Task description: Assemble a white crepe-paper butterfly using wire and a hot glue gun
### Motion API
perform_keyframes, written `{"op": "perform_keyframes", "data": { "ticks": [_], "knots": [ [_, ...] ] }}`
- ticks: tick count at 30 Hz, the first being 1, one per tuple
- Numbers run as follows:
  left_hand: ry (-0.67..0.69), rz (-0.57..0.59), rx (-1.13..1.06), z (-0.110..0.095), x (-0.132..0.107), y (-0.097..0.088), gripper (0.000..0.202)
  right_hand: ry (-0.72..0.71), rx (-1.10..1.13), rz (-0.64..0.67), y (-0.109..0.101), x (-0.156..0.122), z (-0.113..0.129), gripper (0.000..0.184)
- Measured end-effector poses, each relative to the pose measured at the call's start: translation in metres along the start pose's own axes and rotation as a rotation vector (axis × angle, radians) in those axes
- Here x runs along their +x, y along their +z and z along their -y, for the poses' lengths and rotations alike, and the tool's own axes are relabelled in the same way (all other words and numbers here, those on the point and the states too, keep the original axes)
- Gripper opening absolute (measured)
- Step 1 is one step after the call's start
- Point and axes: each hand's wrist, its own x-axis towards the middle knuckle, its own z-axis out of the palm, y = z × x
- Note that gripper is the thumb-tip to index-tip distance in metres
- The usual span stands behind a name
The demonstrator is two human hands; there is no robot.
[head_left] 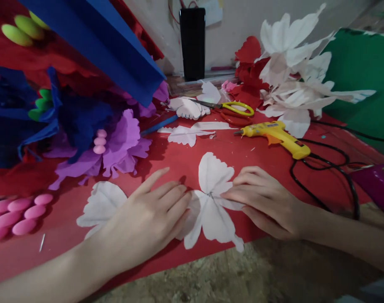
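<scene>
A white butterfly (215, 219) with scalloped wings and a dark, thread-like mark at its centre lies on the red sheet in front of me. My left hand (154, 214) covers the outer part of its left wing, thumb and forefinger closed there and little finger sticking out; the fingertips are partly hidden. On the opposite side, my right hand (270, 202) pinches the right wing between thumb and fingers. Another white scalloped piece (101, 204) sits partly beneath my left wrist.
A yellow glue gun (278, 136) with a black cord lies at right. Behind are yellow-handled scissors (239, 108), white cutouts (185, 134) and a black phone (192, 44) standing upright. White butterflies (292, 71) pile up at back right; purple flowers (122, 145) and pink ovals (21, 214) occupy the left.
</scene>
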Motion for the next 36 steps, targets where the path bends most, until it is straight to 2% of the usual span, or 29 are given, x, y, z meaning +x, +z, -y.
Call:
{"op": "perform_keyframes", "data": {
  "ticks": [4,6,8,14,21,25,28,32,36],
  "knots": [
    [0.024,-0.033,-0.033,-0.013,-0.005,-0.006,0.041,0.001,-0.009,-0.012,0.004,-0.003,-0.006,0.026],
    [0.022,0.017,-0.046,-0.02,-0.006,-0.006,0.037,0.024,-0.071,0.018,0.007,-0.005,-0.01,0.029],
    [0.021,0.009,-0.049,-0.024,-0.008,-0.005,0.035,0.061,-0.136,0.056,0.01,-0.006,-0.012,0.032],
    [-0.074,0.02,-0.013,-0.01,-0.005,-0.003,0.035,0.17,-0.283,0.018,0.012,-0.005,-0.006,0.035],
    [-0.105,0.099,0.014,-0.006,0.001,-0.001,0.042,0.221,-0.159,0.018,0.015,-0.006,0.002,0.037],
    [-0.098,0.145,0.022,-0.01,0.001,0.003,0.047,0.204,-0.082,-0.034,0.019,-0.007,0.003,0.036],
    [-0.125,0.157,0.026,-0.013,0.003,0.009,0.05,0.162,-0.073,-0.01,0.018,-0.005,0.002,0.033],
    [-0.126,0.181,0.019,-0.017,0.009,0.019,0.067,0.104,-0.104,0.02,0.015,-0.004,0.001,0.03],
    [-0.093,0.184,0.068,-0.018,0.016,0.027,0.088,0.143,-0.1,-0.031,0.018,-0.006,0.001,0.031]
  ]
}}
